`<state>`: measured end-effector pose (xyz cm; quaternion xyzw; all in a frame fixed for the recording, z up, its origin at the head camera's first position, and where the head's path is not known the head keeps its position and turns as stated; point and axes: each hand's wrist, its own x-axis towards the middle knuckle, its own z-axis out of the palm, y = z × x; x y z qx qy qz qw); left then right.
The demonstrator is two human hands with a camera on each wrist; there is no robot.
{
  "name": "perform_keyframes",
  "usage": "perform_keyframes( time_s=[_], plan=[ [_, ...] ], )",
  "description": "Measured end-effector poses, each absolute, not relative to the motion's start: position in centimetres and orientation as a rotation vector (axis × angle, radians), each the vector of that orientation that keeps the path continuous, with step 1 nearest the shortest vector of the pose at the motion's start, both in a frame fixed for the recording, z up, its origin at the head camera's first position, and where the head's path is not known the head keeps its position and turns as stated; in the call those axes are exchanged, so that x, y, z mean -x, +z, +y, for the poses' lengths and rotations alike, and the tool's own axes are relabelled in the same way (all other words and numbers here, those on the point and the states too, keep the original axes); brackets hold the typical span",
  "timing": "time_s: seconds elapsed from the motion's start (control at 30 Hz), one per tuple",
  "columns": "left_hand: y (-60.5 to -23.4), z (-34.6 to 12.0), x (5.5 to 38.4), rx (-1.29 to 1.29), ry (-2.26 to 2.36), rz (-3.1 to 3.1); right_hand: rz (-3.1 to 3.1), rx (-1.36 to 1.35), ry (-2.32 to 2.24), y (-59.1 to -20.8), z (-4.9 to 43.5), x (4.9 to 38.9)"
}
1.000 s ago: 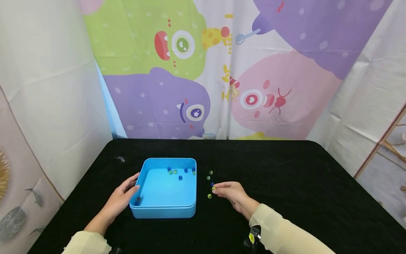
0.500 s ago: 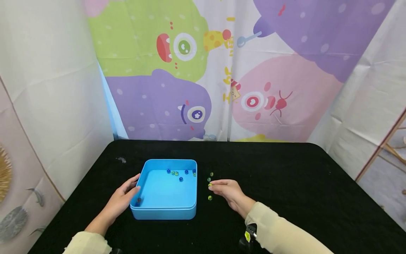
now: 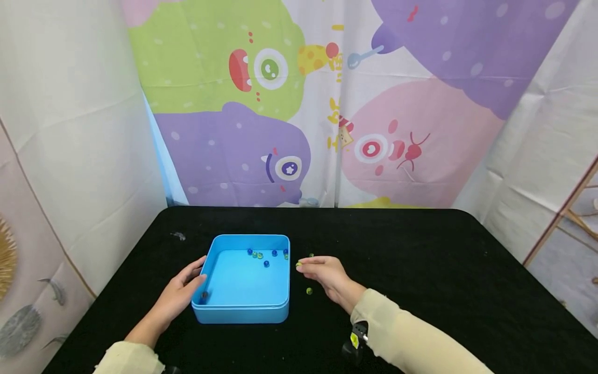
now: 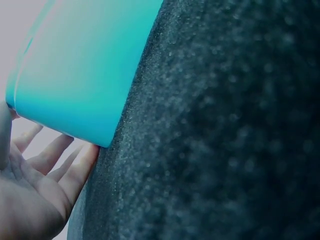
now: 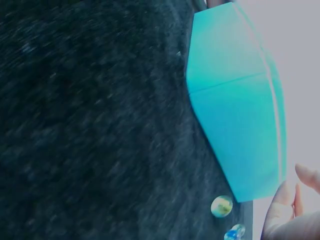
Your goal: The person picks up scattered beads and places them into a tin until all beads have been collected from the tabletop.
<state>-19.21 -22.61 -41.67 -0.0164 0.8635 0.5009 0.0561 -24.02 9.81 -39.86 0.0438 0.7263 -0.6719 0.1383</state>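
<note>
In the head view my right hand (image 3: 327, 275) pinches a yellow-green marble (image 3: 298, 264) between thumb and fingertips, just right of the light-blue box (image 3: 240, 314). My left hand (image 3: 179, 285) rests against the box's left side, its thumb at the rim. The left wrist view shows its fingers (image 4: 80, 170) fairly straight along the outer wall. Several blue and green marbles lie in the box, among them a blue marble (image 3: 266, 264) and a dark marble (image 3: 204, 295). A green marble (image 3: 309, 291) lies on the cloth below my right hand, another marble (image 3: 311, 255) partly behind it.
A black cloth (image 3: 420, 270) covers the table. The right wrist view shows a greenish marble (image 5: 221, 206) and a blue marble (image 5: 234, 234) near the box's base. A small clear scrap (image 3: 178, 236) lies at the back left. A patterned curtain (image 3: 322, 156) hangs behind.
My right hand, pinching the yellow-green marble, has moved left and away from me, nearer the box's right wall. It now covers marbles that showed on the cloth. My left hand stays on the box.
</note>
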Motion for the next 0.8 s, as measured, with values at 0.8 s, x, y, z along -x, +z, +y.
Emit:
perform_keyframes(
  time_s=[0.8],
  plan=[
    [-41.8, -22.6, 19.3, 0.060, 1.508, 2.627, 2.086, -0.108, -1.971, -38.3, 6.3, 24.7]
  ],
)
